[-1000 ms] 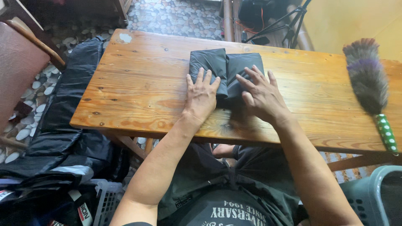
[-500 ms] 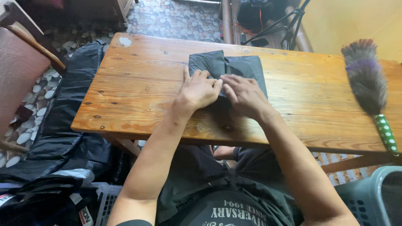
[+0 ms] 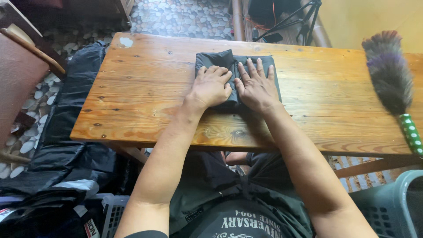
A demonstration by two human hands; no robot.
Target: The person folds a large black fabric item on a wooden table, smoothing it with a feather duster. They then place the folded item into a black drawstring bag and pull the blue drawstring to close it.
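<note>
Landmark: the wooden table (image 3: 145, 101), planks running side to side, seen from above.
Chair: a reddish chair (image 3: 20, 75) stands well off the table's left end, on a pebble floor.
Black sheeting: dark plastic bags (image 3: 66, 145) lie heaped along the table's left edge and below its near left corner.
Left basket: the rim of a pale laundry basket (image 3: 110, 211) shows under the table's near left corner, partly buried in the bags.
Folded cloth: a dark grey folded cloth (image 3: 211, 59) lies flat on the table, about midway along it and nearer the far edge, a small flap sticking up at its far side.
Left hand: the left hand (image 3: 211, 86) lies palm down on the left half of the cloth, fingers bent and close together, pressing on it; it grasps nothing.
Right hand: the right hand (image 3: 255, 86) lies flat on the right half of the cloth, fingers spread and straight, touching the left hand at the thumb side; it presses and clasps nothing.
Tripod: black tripod legs (image 3: 308, 13) stand beyond the table's far edge.
Duster: a feather duster (image 3: 390, 75) with a green spotted handle lies at the table's right end, well apart from the cloth.
Right basket: a grey-green basket (image 3: 387, 207) sits below the table's near right corner.
</note>
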